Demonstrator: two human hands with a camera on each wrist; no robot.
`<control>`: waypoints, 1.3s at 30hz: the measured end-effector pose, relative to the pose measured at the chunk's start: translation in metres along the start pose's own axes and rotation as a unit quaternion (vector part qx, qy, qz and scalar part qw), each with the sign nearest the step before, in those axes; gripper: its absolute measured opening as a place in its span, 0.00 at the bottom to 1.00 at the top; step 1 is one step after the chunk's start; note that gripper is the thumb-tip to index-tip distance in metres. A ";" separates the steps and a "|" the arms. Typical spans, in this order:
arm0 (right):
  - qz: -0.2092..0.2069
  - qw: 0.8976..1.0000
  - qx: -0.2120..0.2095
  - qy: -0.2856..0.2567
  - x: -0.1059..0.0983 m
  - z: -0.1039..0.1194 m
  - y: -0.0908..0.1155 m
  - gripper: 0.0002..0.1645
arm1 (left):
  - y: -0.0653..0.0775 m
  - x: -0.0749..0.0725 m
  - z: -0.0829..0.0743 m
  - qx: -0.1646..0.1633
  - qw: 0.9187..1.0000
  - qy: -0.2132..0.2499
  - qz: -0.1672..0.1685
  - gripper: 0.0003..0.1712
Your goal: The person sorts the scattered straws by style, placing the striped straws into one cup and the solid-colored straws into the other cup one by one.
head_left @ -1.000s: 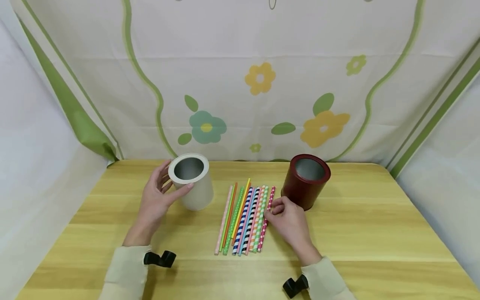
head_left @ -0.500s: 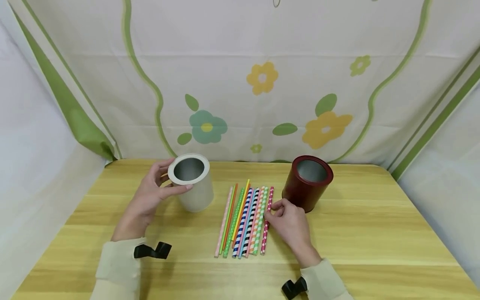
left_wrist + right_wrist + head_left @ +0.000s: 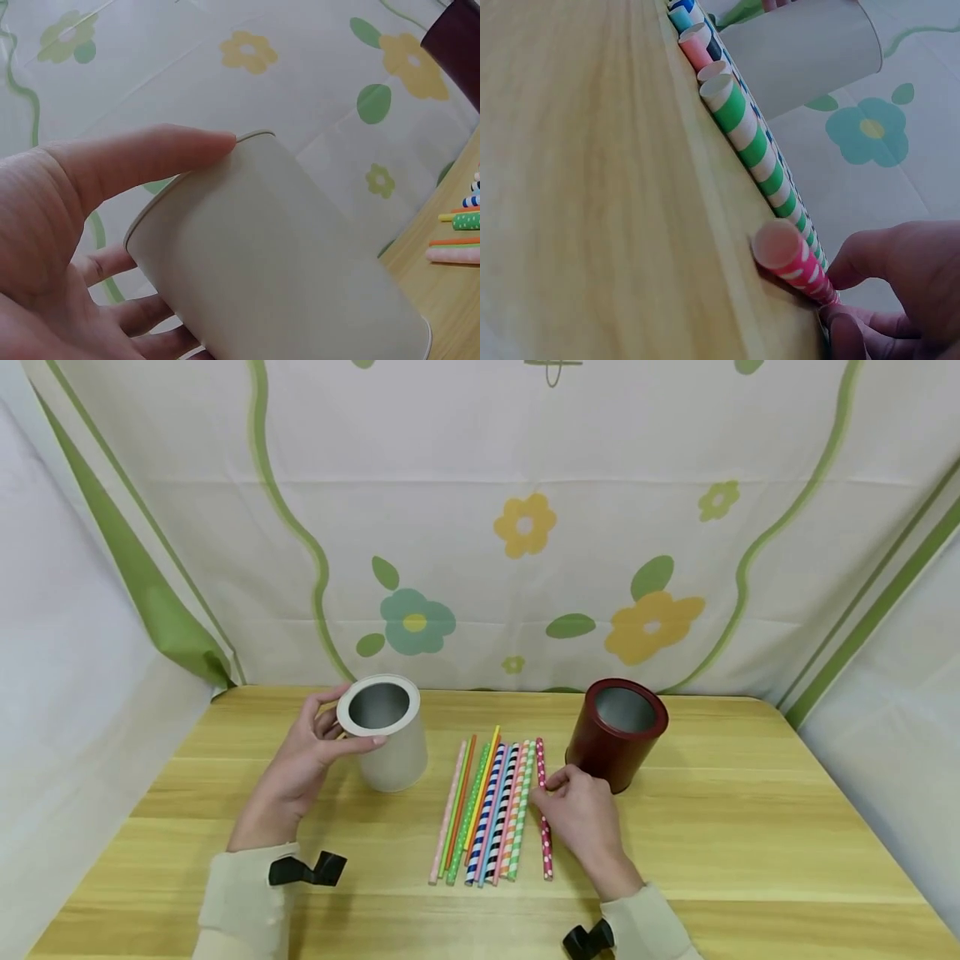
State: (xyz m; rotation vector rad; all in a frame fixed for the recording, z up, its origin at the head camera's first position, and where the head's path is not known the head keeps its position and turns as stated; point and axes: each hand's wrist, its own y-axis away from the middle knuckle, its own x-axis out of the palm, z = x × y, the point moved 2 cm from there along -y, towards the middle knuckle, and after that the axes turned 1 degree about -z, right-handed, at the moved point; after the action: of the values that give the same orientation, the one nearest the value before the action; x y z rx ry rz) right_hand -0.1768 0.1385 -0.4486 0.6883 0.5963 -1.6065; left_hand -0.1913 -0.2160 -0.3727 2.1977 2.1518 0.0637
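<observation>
My left hand [image 3: 296, 768] holds the white can [image 3: 393, 762] near its rim, thumb on the near side and fingers round the left side. In the left wrist view the thumb lies along the rim of the can [image 3: 277, 247]. My right hand [image 3: 587, 817] pinches a magenta paper straw with white dots [image 3: 547, 853] between thumb and fingers. This straw [image 3: 787, 255] lies just right of a row of patterned paper straws, beside the green-striped straw [image 3: 519, 827]. A dark red can [image 3: 609, 753] stands upright just beyond my right hand. Both cans have open tops.
Several striped, dotted and plain straws [image 3: 457, 810] lie side by side mid-table, between the two cans. Behind the wooden table [image 3: 750, 827] hangs a white curtain [image 3: 465, 443] with flowers; white cloth also closes off both sides.
The dotted magenta straw has turned, its near end swinging right, away from the row. My left hand has shifted slightly while staying on the white can, and my right hand has stayed about where it was.
</observation>
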 end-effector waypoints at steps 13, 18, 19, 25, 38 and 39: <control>-0.001 1.000 0.005 -0.002 -0.009 0.002 0.000 0.13 | -0.004 0.005 -0.005 0.006 1.000 -0.005 -0.002 0.46; 0.009 1.000 -0.018 -0.018 -0.017 0.009 0.001 0.12 | -0.001 0.005 -0.007 0.008 1.000 -0.004 -0.001 0.46; 0.009 0.999 -0.027 -0.026 -0.021 0.011 0.001 0.11 | -0.001 0.004 -0.007 0.008 1.000 -0.004 0.000 0.45; 0.042 0.987 -0.057 -0.143 -0.042 0.024 0.003 0.06 | 0.001 0.004 -0.006 0.008 1.000 0.001 -0.004 0.45; 0.088 0.925 -0.093 -0.358 -0.074 0.063 -0.018 0.13 | 0.000 0.004 -0.005 0.006 1.000 -0.002 -0.013 0.47; 0.087 0.925 -0.092 -0.358 -0.075 0.067 -0.020 0.13 | 0.000 0.004 -0.005 0.006 1.000 -0.001 -0.013 0.47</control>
State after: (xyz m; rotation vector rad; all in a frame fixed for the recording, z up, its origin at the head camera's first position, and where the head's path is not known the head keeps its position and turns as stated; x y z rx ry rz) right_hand -0.1964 0.1448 -0.3485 -0.0142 0.1328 -1.4766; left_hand -0.1913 -0.2116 -0.3680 2.1746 2.1849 0.0466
